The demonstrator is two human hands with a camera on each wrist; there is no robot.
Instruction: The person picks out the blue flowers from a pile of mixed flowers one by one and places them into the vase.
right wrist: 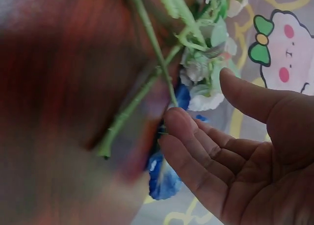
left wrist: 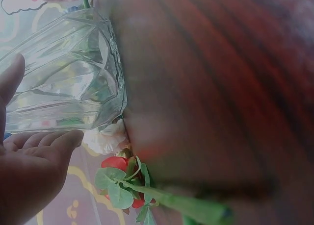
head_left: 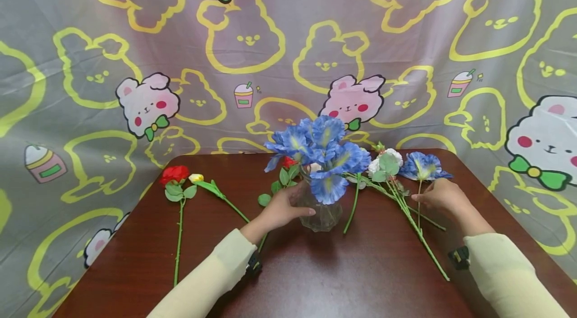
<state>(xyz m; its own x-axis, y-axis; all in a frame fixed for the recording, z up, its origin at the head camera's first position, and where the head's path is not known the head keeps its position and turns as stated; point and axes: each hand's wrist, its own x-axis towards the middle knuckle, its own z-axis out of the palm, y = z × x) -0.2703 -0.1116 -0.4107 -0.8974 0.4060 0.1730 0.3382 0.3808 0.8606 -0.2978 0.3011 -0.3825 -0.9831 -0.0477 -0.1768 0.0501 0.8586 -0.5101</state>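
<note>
A glass vase stands on a dark wooden table, already filled with several blue flowers. The left hand rests against the left side of the vase with fingers nearly straight and relaxed; the left wrist view shows the palm cupping the faceted glass without closing round it. To the right of the vase lie a single blue flower and a sprig of white blossoms, their stems crossing on the table. The right hand lies over these stems, fingers loosely extended; the right wrist view shows an open palm with fingertips touching a thin green stem, nothing yet pinched. Left of the vase lie a red rose and a yellow-tipped bud.

Risks, as judged: the vase looks top-heavy with blooms, so a push from the unclosed left hand could tilt or slide it. The crossed stems right of the vase may tangle, so lifting one could drag its neighbour.

The table is smooth, reddish-brown and glossy. Behind the vase hangs a grey cloth printed with yellow outlines and pink rabbit figures, covering the wall.
</note>
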